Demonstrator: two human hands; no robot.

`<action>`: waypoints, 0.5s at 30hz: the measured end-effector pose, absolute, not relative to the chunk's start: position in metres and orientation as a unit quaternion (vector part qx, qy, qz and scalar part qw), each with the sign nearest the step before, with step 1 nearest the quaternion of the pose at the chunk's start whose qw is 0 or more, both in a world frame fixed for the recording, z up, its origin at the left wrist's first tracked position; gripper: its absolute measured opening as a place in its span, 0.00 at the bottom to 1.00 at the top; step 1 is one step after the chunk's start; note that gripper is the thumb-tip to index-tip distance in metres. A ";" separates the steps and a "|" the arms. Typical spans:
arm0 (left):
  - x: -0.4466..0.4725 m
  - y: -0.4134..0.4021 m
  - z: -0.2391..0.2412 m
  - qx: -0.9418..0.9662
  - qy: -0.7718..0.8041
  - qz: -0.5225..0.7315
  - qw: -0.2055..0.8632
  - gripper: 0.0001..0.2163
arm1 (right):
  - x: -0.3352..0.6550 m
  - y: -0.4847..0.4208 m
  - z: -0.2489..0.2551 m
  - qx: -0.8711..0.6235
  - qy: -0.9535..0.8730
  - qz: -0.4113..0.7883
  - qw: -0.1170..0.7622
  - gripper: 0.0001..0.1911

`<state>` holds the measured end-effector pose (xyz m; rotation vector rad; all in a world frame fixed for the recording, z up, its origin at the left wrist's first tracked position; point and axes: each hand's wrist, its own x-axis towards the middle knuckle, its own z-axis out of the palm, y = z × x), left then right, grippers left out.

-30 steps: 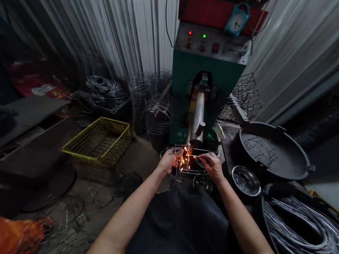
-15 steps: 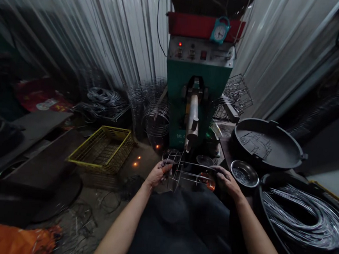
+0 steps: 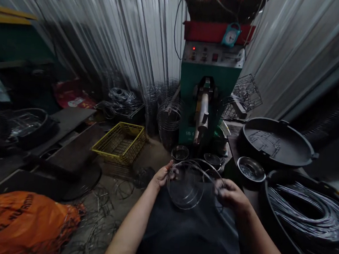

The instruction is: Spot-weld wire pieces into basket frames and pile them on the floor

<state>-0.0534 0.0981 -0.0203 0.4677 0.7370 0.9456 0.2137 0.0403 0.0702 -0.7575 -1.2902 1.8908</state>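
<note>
The left hand and right hand grip a wire frame below the green machine. A yellow basket lies left of it.

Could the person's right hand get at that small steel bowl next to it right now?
Probably yes. The steel bowl sits just beyond the right hand, open-topped, with nothing between them. But that hand and the left hand both grip the wire basket frame, so it would need freeing first.
</note>
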 end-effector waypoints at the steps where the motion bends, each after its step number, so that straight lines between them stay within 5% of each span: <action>1: -0.049 0.094 -0.026 0.200 0.336 0.435 0.811 0.20 | 0.205 0.044 0.076 -0.308 -0.450 0.740 0.394 0.12; 8: -0.026 0.032 -0.055 0.127 0.216 0.497 0.831 0.22 | 0.180 0.099 0.088 -0.303 -0.302 0.746 0.511 0.08; 15: -0.010 0.029 -0.043 -0.004 0.391 0.521 0.759 0.11 | 0.160 0.089 0.054 -0.413 -0.356 0.687 0.479 0.13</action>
